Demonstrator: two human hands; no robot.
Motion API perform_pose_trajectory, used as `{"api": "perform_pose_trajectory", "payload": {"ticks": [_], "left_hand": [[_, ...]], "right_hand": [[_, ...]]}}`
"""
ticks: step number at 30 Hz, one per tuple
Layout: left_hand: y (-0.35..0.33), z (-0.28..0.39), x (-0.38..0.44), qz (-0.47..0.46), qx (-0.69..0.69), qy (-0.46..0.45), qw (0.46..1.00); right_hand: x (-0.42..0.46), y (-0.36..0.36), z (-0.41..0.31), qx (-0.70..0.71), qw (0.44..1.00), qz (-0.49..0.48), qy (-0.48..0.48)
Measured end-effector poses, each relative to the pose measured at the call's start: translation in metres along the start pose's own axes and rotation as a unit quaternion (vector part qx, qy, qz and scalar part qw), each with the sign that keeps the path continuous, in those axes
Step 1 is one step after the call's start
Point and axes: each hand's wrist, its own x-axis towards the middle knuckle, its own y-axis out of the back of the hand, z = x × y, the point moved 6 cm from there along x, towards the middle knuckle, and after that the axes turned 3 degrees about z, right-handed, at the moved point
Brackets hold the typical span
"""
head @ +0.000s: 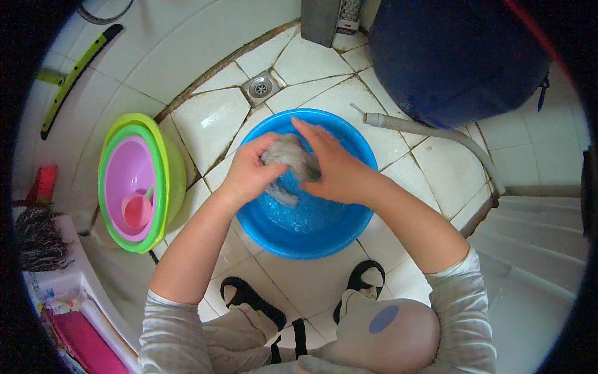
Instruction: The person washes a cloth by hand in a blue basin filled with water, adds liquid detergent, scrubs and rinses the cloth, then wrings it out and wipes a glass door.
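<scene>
A bunched, wet grey cloth (290, 156) is held above the blue plastic basin (303, 251), with one end hanging down on the left. My left hand (254, 170) grips its left side, thumb across the front. Around the right side curves my right hand (338, 163), its thumb low and its fingers stretched upward; motion blurs this hand and the cloth. Shallow water with some bubbles (299, 222) lies in the basin, which stands on the white tiled floor between my hands and my feet.
Nested plastic basins (175, 187) lean on edge at the left, a pink dipper (137, 210) inside. Behind is a floor drain (261, 87). A grey drain hose (420, 128) curves along the right, below a dark blue covered object (458, 61). A green-black squeegee (77, 82) hangs on the left wall.
</scene>
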Motion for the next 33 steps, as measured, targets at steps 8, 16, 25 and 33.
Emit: {"api": "perform_pose_trajectory", "payload": {"ticks": [8,16,25,33], "left_hand": [[0.004,-0.028,-0.004,0.034,0.220,-0.007,0.975],[-0.066,-0.150,-0.050,-0.003,0.400,-0.025,0.916],[-0.088,-0.184,-0.054,0.212,-0.051,0.387,0.896],[-0.115,-0.091,-0.036,0.054,-0.635,0.393,0.663]], "right_hand": [[0.018,-0.020,0.029,0.091,0.990,-0.096,-0.054],[-0.064,-0.128,0.137,-0.272,0.929,-0.163,-0.189],[-0.074,-0.129,0.096,-0.202,0.954,-0.202,-0.094],[-0.034,-0.090,0.031,-0.024,0.993,-0.036,-0.114]]}}
